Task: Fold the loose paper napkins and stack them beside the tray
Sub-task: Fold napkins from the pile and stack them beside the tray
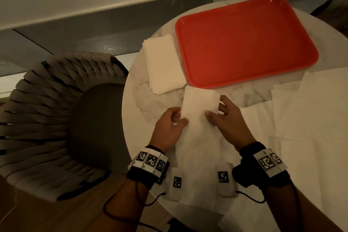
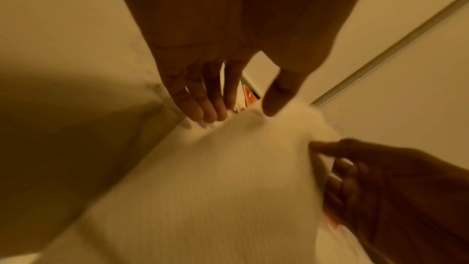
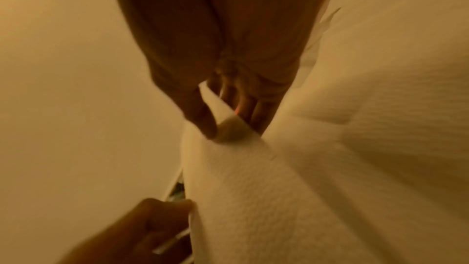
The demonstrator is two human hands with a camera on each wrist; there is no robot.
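Observation:
On the round marble table (image 1: 143, 103) lies a long white paper napkin (image 1: 197, 137), its far end just short of the red tray (image 1: 244, 39). My left hand (image 1: 179, 117) pinches the napkin's left edge, thumb on top. My right hand (image 1: 215, 108) pinches the right edge the same way. The right wrist view shows the napkin (image 3: 253, 168) caught between thumb and fingers (image 3: 243, 105). In the left wrist view the thumb lies on the napkin (image 2: 228, 168) and the fingers (image 2: 208, 111) reach past its edge. A stack of folded napkins (image 1: 163, 66) sits against the tray's left side.
Several loose unfolded napkins (image 1: 305, 118) cover the right part of the table. A woven chair (image 1: 56, 118) stands close at the table's left. The tray holds nothing. A wall ledge (image 1: 113, 2) runs behind the table.

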